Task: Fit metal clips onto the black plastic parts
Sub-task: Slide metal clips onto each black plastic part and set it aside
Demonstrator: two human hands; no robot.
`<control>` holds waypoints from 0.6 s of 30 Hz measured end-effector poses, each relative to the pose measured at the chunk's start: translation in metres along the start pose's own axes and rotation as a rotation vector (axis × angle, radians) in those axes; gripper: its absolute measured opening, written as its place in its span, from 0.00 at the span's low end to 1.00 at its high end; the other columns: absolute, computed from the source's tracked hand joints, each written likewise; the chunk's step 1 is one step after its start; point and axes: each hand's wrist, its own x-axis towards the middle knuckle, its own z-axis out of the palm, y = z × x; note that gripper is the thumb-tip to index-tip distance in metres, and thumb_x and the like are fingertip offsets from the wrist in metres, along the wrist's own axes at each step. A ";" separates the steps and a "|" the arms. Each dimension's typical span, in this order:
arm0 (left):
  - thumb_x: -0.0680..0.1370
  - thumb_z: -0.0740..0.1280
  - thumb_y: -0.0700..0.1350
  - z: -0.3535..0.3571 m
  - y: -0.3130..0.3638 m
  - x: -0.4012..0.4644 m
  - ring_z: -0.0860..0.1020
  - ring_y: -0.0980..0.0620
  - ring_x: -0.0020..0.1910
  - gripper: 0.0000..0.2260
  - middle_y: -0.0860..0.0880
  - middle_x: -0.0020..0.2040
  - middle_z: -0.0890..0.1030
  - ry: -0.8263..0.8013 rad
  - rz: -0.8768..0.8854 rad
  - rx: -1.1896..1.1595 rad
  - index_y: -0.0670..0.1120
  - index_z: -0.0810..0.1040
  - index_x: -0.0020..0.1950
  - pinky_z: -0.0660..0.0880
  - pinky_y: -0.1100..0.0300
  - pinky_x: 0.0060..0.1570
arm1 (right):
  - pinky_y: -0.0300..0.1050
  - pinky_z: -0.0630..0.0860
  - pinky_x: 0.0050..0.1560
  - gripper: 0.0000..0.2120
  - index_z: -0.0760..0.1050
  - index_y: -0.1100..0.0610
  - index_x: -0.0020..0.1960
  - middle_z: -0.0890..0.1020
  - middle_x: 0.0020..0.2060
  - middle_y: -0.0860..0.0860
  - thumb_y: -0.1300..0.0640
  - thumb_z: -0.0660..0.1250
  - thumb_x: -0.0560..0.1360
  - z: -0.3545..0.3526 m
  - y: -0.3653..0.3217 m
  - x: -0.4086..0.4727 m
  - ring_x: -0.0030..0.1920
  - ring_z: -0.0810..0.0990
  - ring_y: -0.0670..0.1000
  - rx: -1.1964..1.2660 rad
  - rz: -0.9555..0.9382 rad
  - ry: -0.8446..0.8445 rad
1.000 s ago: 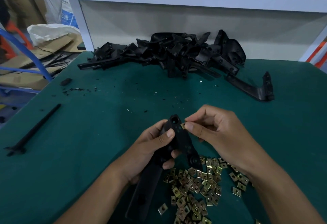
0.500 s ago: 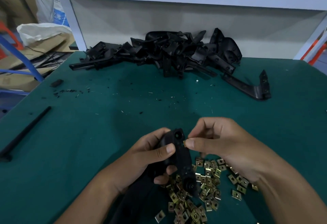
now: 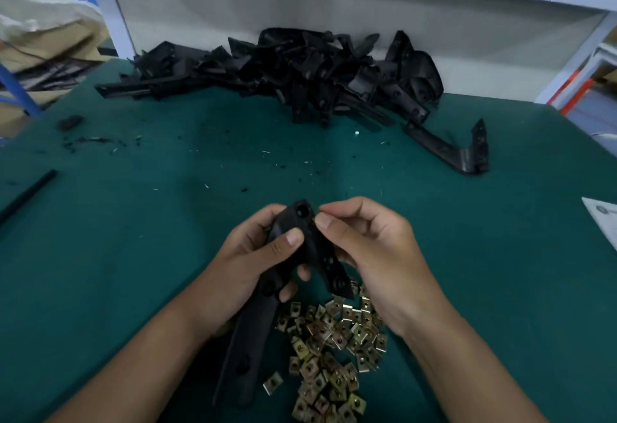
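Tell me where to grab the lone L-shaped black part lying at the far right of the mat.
Grip the L-shaped part round its long straight arm, coming from above. That arm lies flat with bare mat on both sides, while the short end sticks upward and looks awkward to pinch.

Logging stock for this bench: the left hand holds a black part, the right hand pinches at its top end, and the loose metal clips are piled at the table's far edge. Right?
Not quite. The head view shows the clips piled near the person, under the hands; the far-edge pile is black parts. The left hand and right hand are as stated.

Held part (image 3: 310,249): matt black plastic, smooth; clips (image 3: 334,339): brass-toned metal, slightly shiny; table (image 3: 133,239): matt green mat, scattered with black specks; rear pile (image 3: 300,72): same black plastic.
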 end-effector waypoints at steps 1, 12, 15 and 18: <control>0.78 0.70 0.45 0.000 0.000 0.000 0.78 0.49 0.35 0.09 0.44 0.42 0.79 -0.006 -0.007 0.002 0.44 0.78 0.55 0.73 0.60 0.27 | 0.40 0.81 0.47 0.02 0.84 0.54 0.45 0.86 0.40 0.51 0.57 0.75 0.72 -0.001 0.002 0.000 0.43 0.85 0.48 0.001 -0.026 0.005; 0.78 0.72 0.47 0.000 -0.003 0.003 0.78 0.50 0.35 0.09 0.45 0.41 0.78 -0.010 0.046 0.062 0.44 0.78 0.54 0.73 0.61 0.27 | 0.48 0.82 0.44 0.02 0.83 0.54 0.46 0.86 0.40 0.55 0.57 0.74 0.74 0.003 0.018 -0.004 0.39 0.84 0.55 0.161 -0.044 0.033; 0.79 0.68 0.44 0.001 -0.001 0.001 0.78 0.50 0.35 0.05 0.46 0.41 0.78 0.012 0.060 0.071 0.45 0.78 0.53 0.73 0.60 0.27 | 0.46 0.81 0.42 0.02 0.82 0.56 0.47 0.85 0.39 0.53 0.57 0.73 0.76 0.010 0.022 -0.007 0.38 0.84 0.54 0.212 -0.071 0.053; 0.79 0.70 0.43 0.004 0.000 0.000 0.78 0.50 0.34 0.06 0.45 0.41 0.78 0.039 0.057 0.069 0.44 0.78 0.54 0.73 0.60 0.26 | 0.48 0.82 0.36 0.05 0.82 0.59 0.48 0.84 0.39 0.55 0.57 0.72 0.76 0.012 0.023 -0.009 0.33 0.82 0.58 0.212 -0.118 0.038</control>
